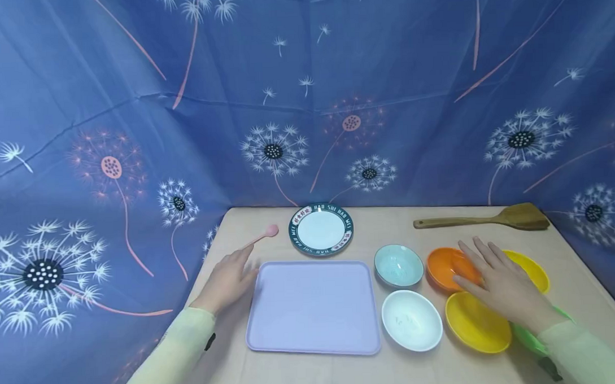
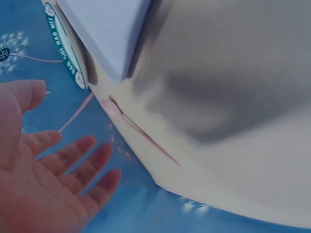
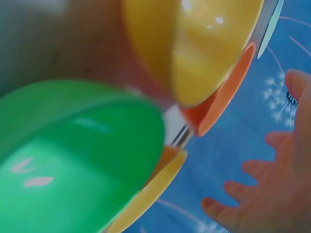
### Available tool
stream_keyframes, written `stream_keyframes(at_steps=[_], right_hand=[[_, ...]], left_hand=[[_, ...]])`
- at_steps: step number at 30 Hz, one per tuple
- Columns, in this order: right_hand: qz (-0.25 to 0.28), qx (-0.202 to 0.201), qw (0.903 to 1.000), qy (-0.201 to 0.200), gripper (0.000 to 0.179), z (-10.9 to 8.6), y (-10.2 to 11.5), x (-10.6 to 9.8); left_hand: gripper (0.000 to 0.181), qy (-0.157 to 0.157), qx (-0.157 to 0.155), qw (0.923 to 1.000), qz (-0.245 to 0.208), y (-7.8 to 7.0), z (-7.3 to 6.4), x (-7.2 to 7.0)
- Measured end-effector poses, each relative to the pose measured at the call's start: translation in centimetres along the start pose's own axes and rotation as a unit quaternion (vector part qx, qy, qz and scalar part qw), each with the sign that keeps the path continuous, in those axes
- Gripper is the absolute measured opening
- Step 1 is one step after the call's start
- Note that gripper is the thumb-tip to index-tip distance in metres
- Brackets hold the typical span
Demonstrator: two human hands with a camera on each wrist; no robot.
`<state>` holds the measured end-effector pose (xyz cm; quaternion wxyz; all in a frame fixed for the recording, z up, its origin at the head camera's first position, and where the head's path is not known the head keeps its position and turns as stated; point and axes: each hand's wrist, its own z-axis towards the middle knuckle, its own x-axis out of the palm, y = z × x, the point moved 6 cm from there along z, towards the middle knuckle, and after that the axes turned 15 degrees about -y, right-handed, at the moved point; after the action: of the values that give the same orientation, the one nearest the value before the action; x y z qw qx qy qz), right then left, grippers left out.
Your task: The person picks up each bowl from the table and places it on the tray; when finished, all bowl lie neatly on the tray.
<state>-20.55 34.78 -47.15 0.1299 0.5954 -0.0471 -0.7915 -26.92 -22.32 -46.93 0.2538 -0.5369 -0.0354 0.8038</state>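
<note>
My left hand [image 1: 228,280] hovers left of the lavender tray [image 1: 314,307], holding nothing, its fingers spread in the left wrist view. Just past its fingertips lies a pink spoon [image 1: 271,230] with a thin handle, partly behind the hand in the head view. My right hand [image 1: 504,284] is over the bowls at the right with fingers extended and nothing in it. Around it are an orange bowl [image 1: 441,266], a front yellow bowl [image 1: 477,324], another yellow bowl [image 1: 536,271] and a green bowl [image 3: 82,160], partly hidden by the hand and wrist in the head view.
A green-rimmed plate [image 1: 321,229] lies behind the tray. Between tray and right hand stand a light blue bowl [image 1: 399,265] and a white bowl [image 1: 412,320]. A wooden spatula [image 1: 522,217] lies at the back right. Blue dandelion cloth [image 1: 304,101] hangs behind the table.
</note>
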Motion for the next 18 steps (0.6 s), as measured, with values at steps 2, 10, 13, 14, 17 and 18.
stream_keyframes(at_steps=[2, 10, 13, 14, 17, 18], right_hand=[[-0.002, 0.004, 1.0, -0.004, 0.095, -0.9, -0.9, -0.4], [-0.034, 0.048, 0.9979, -0.028, 0.104, -4.8, -5.1, -1.2], [-0.044, 0.097, 0.9942, -0.013, 0.109, -6.3, -6.8, -0.9], [-0.047, 0.111, 0.9926, -0.006, 0.111, -6.8, -7.3, -0.8], [-0.045, 0.154, 0.9868, 0.022, 0.117, -8.4, -8.6, -0.3], [-0.043, 0.165, 0.9848, 0.033, 0.119, -8.9, -8.9, -0.1]], left_hand=[[0.065, 0.008, -0.015, 0.9998, -0.006, 0.6, -0.7, 0.1], [0.048, 0.045, -0.086, 0.9946, -0.036, 2.4, -3.6, 0.9], [0.042, 0.042, -0.095, 0.9934, -0.048, 2.8, -4.5, 1.3], [0.04, 0.041, -0.098, 0.993, -0.052, 2.9, -4.8, 1.5], [0.036, 0.042, -0.11, 0.9913, -0.06, 3.2, -5.6, 1.9], [0.035, 0.043, -0.114, 0.9907, -0.06, 3.3, -5.9, 2.1]])
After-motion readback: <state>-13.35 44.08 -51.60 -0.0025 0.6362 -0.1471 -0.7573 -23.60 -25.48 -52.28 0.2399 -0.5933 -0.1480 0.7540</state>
